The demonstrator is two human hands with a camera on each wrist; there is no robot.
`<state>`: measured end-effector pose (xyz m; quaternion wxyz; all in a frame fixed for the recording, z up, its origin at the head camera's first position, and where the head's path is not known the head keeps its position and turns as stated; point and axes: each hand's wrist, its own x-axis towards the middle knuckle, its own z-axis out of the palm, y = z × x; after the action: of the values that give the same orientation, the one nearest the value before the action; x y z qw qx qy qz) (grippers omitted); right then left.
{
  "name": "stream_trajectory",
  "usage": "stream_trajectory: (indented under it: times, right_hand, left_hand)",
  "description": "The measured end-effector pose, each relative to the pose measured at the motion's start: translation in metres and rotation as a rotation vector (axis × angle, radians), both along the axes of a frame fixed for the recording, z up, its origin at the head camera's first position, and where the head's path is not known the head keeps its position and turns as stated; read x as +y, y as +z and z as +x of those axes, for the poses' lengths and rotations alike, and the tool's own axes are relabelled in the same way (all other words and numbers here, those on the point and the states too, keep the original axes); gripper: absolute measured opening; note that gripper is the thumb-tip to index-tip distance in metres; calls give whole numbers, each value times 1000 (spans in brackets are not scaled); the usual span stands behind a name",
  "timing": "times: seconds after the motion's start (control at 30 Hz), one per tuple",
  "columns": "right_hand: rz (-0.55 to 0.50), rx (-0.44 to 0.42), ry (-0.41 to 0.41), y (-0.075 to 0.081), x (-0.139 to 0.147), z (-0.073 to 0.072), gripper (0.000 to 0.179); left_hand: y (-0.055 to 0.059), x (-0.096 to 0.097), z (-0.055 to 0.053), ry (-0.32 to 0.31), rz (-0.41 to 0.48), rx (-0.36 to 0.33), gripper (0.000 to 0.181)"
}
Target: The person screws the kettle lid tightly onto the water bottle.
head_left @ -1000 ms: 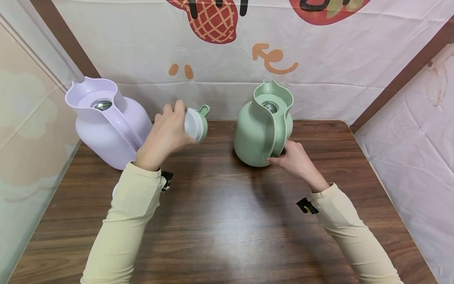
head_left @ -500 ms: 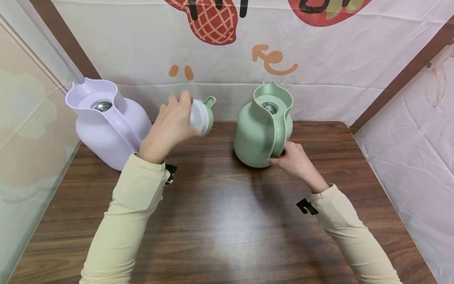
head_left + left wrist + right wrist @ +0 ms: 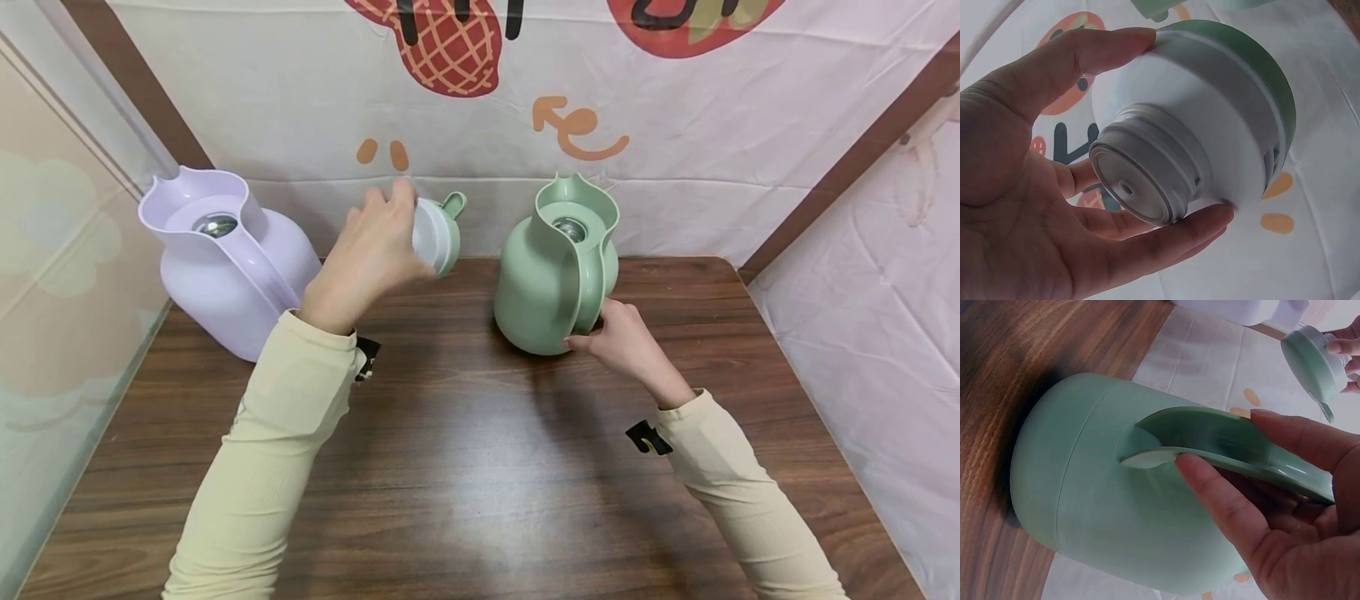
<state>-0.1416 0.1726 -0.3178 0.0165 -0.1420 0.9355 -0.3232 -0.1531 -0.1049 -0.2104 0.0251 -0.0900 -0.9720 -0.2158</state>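
My left hand (image 3: 372, 250) holds a green-and-white jug lid (image 3: 437, 237) up in the air, tipped on its side. In the left wrist view, thumb and fingers grip the white body of the lid (image 3: 1210, 119), whose ridged grey plug points toward the palm. A green thermos jug (image 3: 536, 287) stands upright at the back of the table, its top uncovered and the round inner mouth showing. The fingers of my right hand (image 3: 626, 337) grip the lower part of its handle (image 3: 1222, 453). Left of the raised lid is a lilac thermos jug (image 3: 232, 283), also lidless.
The brown wood-grain table (image 3: 480, 467) ends at a white printed cloth (image 3: 480, 133) hung behind the jugs. Another cloth (image 3: 877, 292) hangs along the right side. The left forearm passes in front of the lilac jug's base.
My left hand has moved right and slightly up with the lid, nearer the green jug. The right hand keeps its grip on the handle, and both jugs stay in place.
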Motion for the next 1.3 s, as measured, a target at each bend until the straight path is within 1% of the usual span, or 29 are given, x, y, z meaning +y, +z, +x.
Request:
stream_trajectory:
  times: [0.3,0.43,0.5,0.7,0.83,1.07,1.13,1.3]
  right_hand:
    - [2,-17,-4,0,0,0,28]
    - [-2,-24,-2,0,0,0,29]
    - [-3,-26,-3,0,0,1,30]
    - [-5,-24,-2,0,0,1,30]
    - [-4,-21,-1,0,-1,1,30]
    - [5,-15,-4,1,0,1,28]
    - [5,-13,-3,1,0,1,29]
    - [0,-11,0,1,-1,1,29]
  left_hand:
    - [13,4,-2,-8,-25,-30,61]
    - [17,6,-3,-21,-31,-15,64]
    - [19,8,-4,-32,-32,8,63]
    - [25,14,-6,-53,-38,43,53]
    - [31,17,-7,-53,-47,45,53]
    - [43,25,-10,-55,-73,50,59]
    - [45,28,-11,-56,-79,42,62]
    - [50,35,-12,-52,-73,-4,67]
